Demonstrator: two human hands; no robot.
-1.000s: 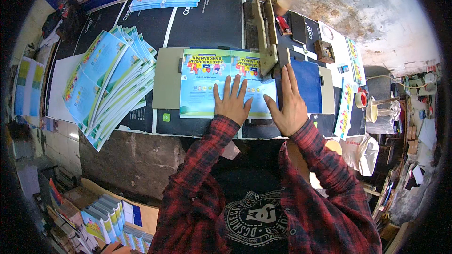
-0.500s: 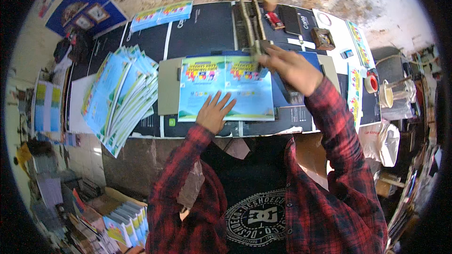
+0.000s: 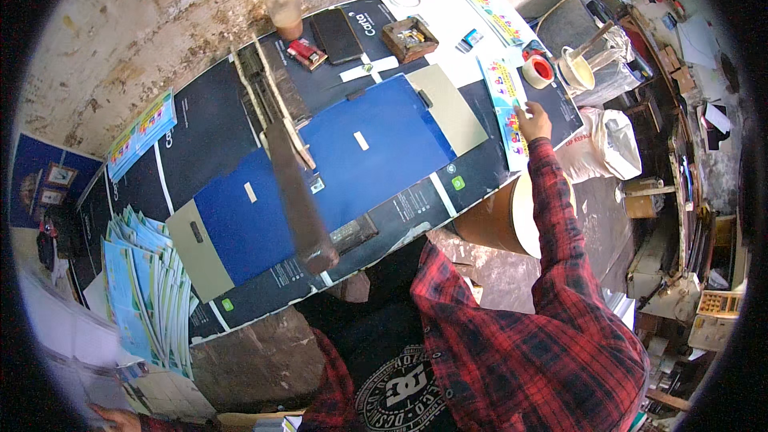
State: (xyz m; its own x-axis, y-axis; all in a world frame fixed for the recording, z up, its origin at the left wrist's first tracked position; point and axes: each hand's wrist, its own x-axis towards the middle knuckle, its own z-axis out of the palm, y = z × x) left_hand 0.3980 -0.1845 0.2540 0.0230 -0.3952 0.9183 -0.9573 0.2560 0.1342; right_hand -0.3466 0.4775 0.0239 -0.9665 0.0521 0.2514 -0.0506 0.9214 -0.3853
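Observation:
My right hand is at the right end of the table, its curled fingers gripping the edge of a colourful printed sheet. My left hand is low at the far left, away from the table; its fingers are partly cut off by the rim. In the middle lies a blue board on a grey base. Across it stretches the long dark arm of a binding tool, seemingly a long-arm stapler. A fanned pile of printed booklets hangs over the table's left edge.
At the back stand a cup, a red packet, a dark flat case and a wooden box. A tape roll and a pot with a brush are at the right. A round drum stands below the table.
The view has turned right. My right hand has left the tool for the printed sheets at the right. My left hand has dropped off the table, and the printed sheet no longer covers the blue board.

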